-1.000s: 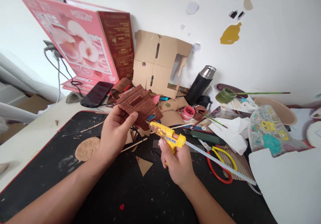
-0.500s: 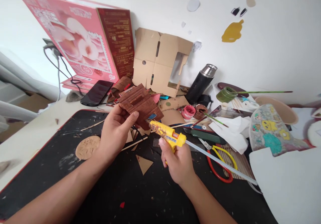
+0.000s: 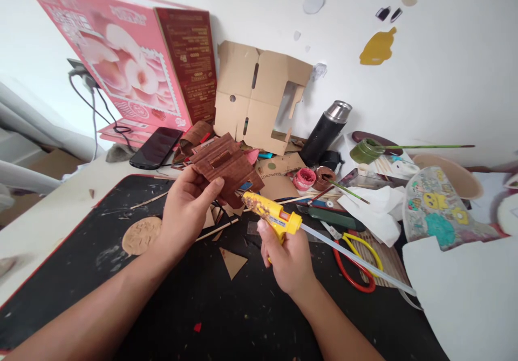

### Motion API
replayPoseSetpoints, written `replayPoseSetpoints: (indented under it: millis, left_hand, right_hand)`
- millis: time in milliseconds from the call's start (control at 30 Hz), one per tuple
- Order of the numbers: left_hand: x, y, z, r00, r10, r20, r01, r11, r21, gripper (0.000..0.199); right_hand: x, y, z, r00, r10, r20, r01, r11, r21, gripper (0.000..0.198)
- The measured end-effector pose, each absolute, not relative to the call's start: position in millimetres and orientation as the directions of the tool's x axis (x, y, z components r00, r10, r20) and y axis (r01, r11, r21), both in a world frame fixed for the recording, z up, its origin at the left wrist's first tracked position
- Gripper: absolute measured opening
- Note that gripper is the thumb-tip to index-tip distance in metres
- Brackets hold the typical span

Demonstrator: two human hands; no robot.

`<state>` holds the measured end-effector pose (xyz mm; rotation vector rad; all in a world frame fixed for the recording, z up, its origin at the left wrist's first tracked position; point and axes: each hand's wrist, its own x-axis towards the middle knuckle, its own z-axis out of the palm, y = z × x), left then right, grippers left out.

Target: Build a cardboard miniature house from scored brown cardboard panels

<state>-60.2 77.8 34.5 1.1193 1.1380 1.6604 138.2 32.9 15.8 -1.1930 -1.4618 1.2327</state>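
Note:
My left hand (image 3: 191, 207) pinches the left edge of a brown painted cardboard piece (image 3: 229, 169), which has slots cut in it and is tilted above the mat. Around the handle of a yellow hot glue gun (image 3: 271, 213) my right hand (image 3: 287, 256) is closed. The gun's stained nozzle end is at the lower right edge of the cardboard; whether it touches, I cannot tell. A long translucent glue stick (image 3: 356, 259) sticks out of the gun's back. Below lies a triangular cardboard scrap (image 3: 233, 264) on the black mat (image 3: 226, 318).
Scissors (image 3: 356, 261) with red and yellow handles lie right of my right hand. Behind are paint jars (image 3: 304, 178), a black thermos (image 3: 327, 131) and a leaning cardboard sheet (image 3: 251, 91). A phone (image 3: 156, 148) and a round tan disc (image 3: 141, 235) are at left.
Little differs. The whole view has shifted very slightly; the glue gun and the brown cardboard piece keep almost the same position in my hands.

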Motion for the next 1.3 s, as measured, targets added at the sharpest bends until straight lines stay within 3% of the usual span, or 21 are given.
replayPoseSetpoints:
  millis: [800,1300]
  left_hand:
    - [-61.1,76.9,33.0,-0.285,0.933,0.220,-0.128,-0.265,0.956,0.028]
    - [-61.6,77.8,30.8,-0.268,0.936,0.229,-0.120,-0.268,0.956,0.027]
  right_hand:
    - [138.9,34.8,14.2,-0.167,0.984,0.059,0.129,0.081,-0.988,0.040]
    - [140.0,34.2,14.9,-0.162,0.986,0.042,0.126,0.062,-0.990,0.054]
